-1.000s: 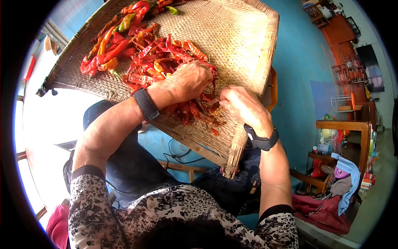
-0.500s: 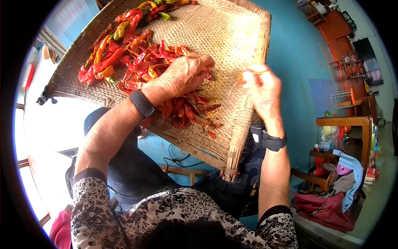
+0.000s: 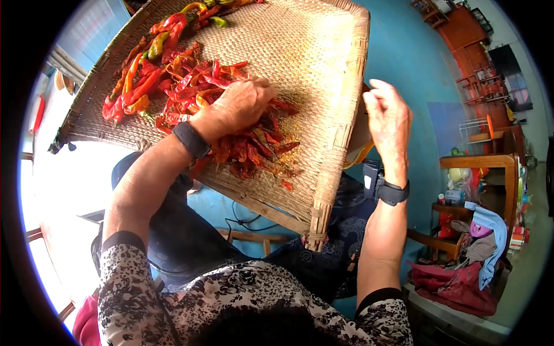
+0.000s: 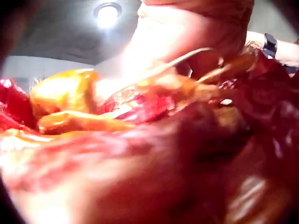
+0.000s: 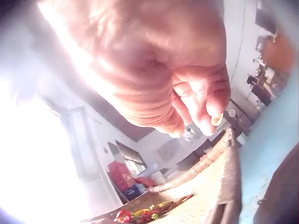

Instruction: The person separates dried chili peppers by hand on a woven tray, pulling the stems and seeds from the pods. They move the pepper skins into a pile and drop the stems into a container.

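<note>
My left hand (image 3: 245,104) lies low over a heap of wrinkled red chillies (image 3: 251,150) on a woven tray (image 3: 306,40). Its fingers bend down among the chillies and are hidden, so I cannot tell whether they grip one. In the left wrist view, red and orange chillies (image 4: 65,95) crowd under the hand, and a thin stem (image 4: 163,67) crosses in front of it. Beyond the tray's right rim, my right hand (image 3: 389,124) is raised with fingers loosely bent and parted. The right wrist view shows nothing between its fingertips (image 5: 216,119).
Below the right hand, a container with a yellow rim (image 3: 363,154) shows partly behind the tray edge. Larger red, orange and green peppers (image 3: 141,86) lie at the tray's left. Pale seeds (image 3: 291,124) are scattered on the weave. A wooden chair with cloths (image 3: 450,248) stands at right.
My right hand left the heap pinching a thin piece, moved right past the tray rim, and now holds nothing visible. My left hand stayed on the chillies, shifting slightly left in view.
</note>
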Motion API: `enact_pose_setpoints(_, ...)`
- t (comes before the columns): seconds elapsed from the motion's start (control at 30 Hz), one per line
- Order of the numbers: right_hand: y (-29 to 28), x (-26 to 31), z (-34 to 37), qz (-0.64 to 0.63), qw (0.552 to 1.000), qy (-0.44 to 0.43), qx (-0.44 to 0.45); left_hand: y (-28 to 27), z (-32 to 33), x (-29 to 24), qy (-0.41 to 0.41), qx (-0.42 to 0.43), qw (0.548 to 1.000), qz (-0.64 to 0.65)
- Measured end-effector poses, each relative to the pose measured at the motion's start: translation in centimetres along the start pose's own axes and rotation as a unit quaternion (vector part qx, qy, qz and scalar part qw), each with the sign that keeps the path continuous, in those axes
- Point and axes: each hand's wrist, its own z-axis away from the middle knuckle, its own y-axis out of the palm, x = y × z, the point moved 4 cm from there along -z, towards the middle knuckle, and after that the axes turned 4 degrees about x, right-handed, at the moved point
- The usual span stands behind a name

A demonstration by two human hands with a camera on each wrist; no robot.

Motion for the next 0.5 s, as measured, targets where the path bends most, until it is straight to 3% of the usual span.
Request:
enact_pose_setpoints(0.03, 0.9, 1.2, -0.2, 0.006, 0.997, -0.071, 0.008, -0.5, 0.3, -1.1, 0.025, -0.027, 0.999, 0.029)
enact_pose_setpoints(0.2, 5.8, 4.9, 1.1, -0.079, 0.952, -0.053, 0.291, -2.0, 0.6, -4.5, 0.035, -0.011, 0.989, 0.146)
enact_pose_setpoints(0.3, 7.3, 5.7, 1.5, -0.015, 0.954, -0.105, 0.282, -2.3, 0.9, -5.0, 0.049, -0.016, 0.989, 0.139)
enact_pose_setpoints(0.5, 5.2, 5.1, 1.0, -0.035, 0.973, -0.09, 0.21, -2.3, 0.9, -3.0, -0.013, -0.008, 0.996, 0.092)
